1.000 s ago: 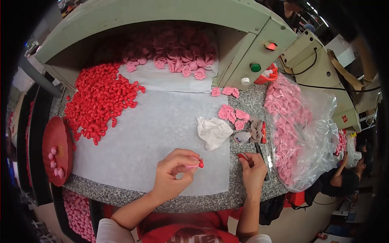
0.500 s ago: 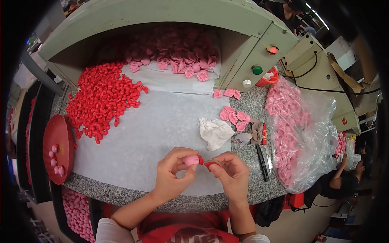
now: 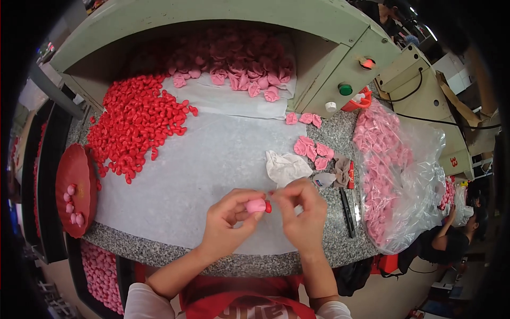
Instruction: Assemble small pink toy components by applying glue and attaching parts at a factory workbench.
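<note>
Between the thumb and fingers of my left hand is a small pink egg-shaped piece. A glossy red bit sits at its right end. Just to the right, my right hand has thumb and forefinger pinched close to that red end, apart from it. What they pinch is too small and blurred to make out. Beneath both hands lies a white sheet. Behind my right hand rests a crumpled white cloth.
Left: a heap of red pieces and a red dish with several pink pieces. Behind: a green machine with pink petal-like pieces inside. Right: a black pen-like tool and a plastic bag of pink pieces.
My right hand has risen slightly, fingers now pointing up toward the cloth; the red object with a grey edge in it no longer shows clearly. The pink piece has shifted slightly right.
</note>
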`<state>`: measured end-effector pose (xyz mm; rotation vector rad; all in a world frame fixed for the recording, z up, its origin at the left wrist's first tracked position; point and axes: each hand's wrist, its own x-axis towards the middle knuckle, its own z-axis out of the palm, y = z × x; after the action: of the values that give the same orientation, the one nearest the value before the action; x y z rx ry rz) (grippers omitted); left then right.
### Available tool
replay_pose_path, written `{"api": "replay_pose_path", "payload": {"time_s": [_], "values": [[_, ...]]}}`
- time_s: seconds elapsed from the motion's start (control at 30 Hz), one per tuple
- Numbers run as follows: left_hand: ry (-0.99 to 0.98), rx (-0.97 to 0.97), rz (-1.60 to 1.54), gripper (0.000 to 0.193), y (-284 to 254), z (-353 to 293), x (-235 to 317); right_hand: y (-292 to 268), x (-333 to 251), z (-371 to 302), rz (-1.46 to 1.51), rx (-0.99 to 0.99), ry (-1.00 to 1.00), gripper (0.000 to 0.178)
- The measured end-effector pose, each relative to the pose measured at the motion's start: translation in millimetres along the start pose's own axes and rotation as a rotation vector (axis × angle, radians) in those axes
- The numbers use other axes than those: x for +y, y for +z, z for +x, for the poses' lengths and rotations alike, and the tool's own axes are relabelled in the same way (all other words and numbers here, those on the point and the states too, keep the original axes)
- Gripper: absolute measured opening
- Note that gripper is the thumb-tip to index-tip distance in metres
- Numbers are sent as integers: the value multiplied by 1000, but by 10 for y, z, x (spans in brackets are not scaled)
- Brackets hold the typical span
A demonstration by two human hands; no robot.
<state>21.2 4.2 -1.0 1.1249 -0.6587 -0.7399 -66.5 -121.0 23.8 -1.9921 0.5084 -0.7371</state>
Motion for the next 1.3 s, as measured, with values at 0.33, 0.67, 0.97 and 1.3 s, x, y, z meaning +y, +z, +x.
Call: {"api": "replay_pose_path", "payload": {"time_s": [0.33, 0.67, 0.97, 1.3], "values": [[-43, 74, -31, 39, 36, -11, -67, 29, 54, -13, 523, -283, 236, 12], [-16, 47, 58, 37, 31, -16, -143, 94, 37, -80, 589, -89, 337, 11], [108, 134, 104, 34, 79, -28, -230, 31, 110, -67, 720, -110, 456, 9], [109, 128, 51, 33, 48, -21, -241, 153, 67, -174, 231, -111, -7, 11]]}}
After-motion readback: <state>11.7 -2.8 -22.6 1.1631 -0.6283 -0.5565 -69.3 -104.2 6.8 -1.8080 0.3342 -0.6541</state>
